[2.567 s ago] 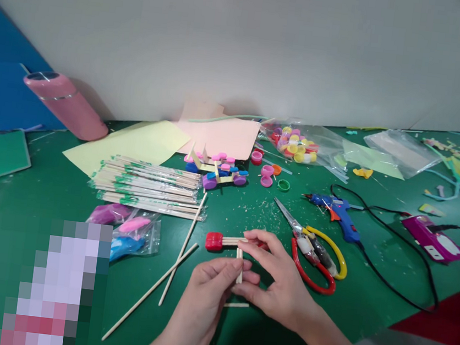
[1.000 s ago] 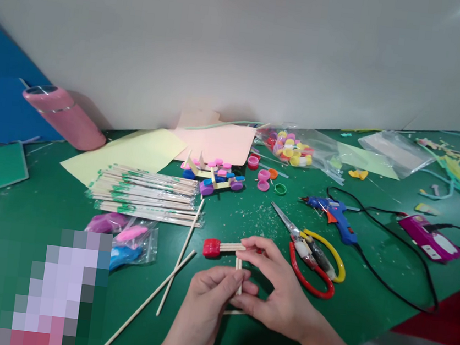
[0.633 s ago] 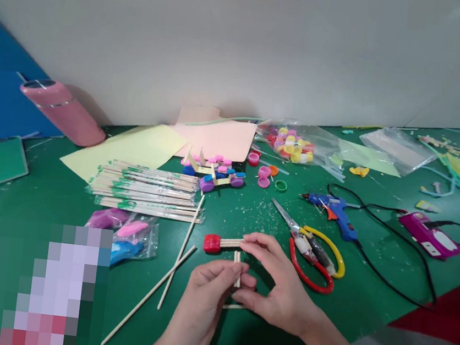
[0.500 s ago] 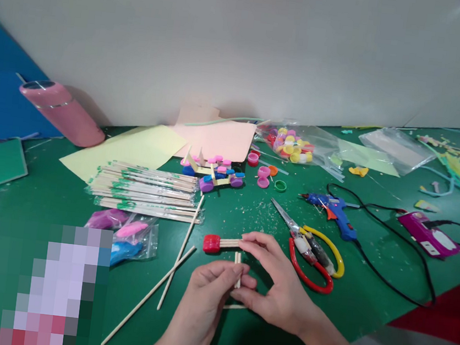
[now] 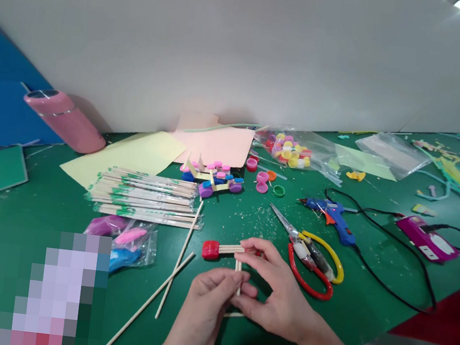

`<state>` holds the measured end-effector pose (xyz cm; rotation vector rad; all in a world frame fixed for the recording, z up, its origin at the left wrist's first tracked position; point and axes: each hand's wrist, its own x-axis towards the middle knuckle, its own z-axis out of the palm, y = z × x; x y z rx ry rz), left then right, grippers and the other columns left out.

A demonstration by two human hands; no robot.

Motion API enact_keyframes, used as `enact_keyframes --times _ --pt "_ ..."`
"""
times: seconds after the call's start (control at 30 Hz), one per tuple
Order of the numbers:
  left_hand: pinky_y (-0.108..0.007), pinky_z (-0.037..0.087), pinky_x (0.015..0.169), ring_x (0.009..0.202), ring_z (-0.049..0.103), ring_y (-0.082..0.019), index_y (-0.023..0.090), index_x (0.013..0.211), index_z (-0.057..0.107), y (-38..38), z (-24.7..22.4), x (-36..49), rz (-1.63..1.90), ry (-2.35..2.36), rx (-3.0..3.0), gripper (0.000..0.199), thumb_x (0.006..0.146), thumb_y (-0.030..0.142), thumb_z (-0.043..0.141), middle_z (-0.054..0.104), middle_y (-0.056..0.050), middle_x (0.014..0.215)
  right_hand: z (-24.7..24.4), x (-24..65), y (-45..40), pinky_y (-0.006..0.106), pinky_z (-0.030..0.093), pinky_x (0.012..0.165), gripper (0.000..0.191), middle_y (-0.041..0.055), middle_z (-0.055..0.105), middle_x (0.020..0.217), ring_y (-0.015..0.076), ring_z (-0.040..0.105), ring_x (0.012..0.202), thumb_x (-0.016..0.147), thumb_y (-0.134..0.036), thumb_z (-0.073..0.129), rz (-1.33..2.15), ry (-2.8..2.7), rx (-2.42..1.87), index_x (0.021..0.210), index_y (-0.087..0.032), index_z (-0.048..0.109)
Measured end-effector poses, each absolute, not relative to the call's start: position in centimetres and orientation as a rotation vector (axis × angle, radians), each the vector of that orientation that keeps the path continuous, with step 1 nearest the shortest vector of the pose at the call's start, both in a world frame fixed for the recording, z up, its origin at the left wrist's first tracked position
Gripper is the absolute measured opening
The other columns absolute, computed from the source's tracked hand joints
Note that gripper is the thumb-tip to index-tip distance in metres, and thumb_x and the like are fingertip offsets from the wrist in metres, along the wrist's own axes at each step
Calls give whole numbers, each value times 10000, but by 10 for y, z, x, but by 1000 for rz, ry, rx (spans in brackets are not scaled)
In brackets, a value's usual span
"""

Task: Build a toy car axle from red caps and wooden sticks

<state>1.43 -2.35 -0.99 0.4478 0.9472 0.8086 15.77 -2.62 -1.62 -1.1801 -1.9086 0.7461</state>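
Observation:
Between thumb and fingers, my left hand (image 5: 213, 298) pinches short pale wooden sticks (image 5: 238, 266), held nearly upright. My right hand (image 5: 272, 291) curls around from the right, its upper fingers on the right end of a row of sticks (image 5: 230, 248) that joins a red block (image 5: 210, 249) on the left. Its thumb is by the sticks in my left hand. A bit of red shows behind the right fingers. Part of another stick (image 5: 234, 315) lies below the hands. Two long sticks (image 5: 146, 305) (image 5: 178, 266) cross on the green table to the left.
Scissors (image 5: 313, 262) lie right of my hands, with a blue glue gun (image 5: 333, 217) and its black cable beyond. Wrapped stick bundles (image 5: 144, 196), small wheeled models (image 5: 212, 179), bottle caps (image 5: 262, 182) and a pink bottle (image 5: 67, 121) stand farther back.
The view has tilted up slightly, so things sit lower in the picture. My right fingers have shifted a little over the stick ends, and some red now shows behind them.

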Motion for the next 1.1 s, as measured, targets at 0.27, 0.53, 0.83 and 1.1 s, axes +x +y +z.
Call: enact_keyframes --times 0.27,0.53,0.83,1.1 --pt "-233 442 571 577 587 -136 126 679 697 -22 -10 14 861 966 380 181 637 300 725 680 -57 617 -19 158 -27 338 418 932 488 93 424 1211 233 459 1106 674 -236 679 749 -1917 -1181 1139 -214 531" --pt "-235 421 560 552 548 -124 122 616 686 -21 -8 15 865 1025 429 183 618 298 735 655 -43 576 -21 158 -28 340 435 890 465 86 439 1205 225 479 1060 688 -227 670 689 -1941 -1179 1131 -230 530" --pt "-235 404 549 550 529 -127 117 598 682 -23 -9 14 883 1042 454 195 615 305 730 640 -40 565 -22 157 -28 346 461 847 466 91 468 1184 226 508 1020 704 -271 662 637 -1946 -1165 1149 -231 530" --pt "-224 394 533 523 509 -113 117 570 671 -23 -11 15 886 1039 477 202 629 303 719 630 -33 543 -22 158 -28 332 459 829 463 91 464 1189 225 500 1024 714 -272 656 643 -1965 -1171 1156 -230 526"
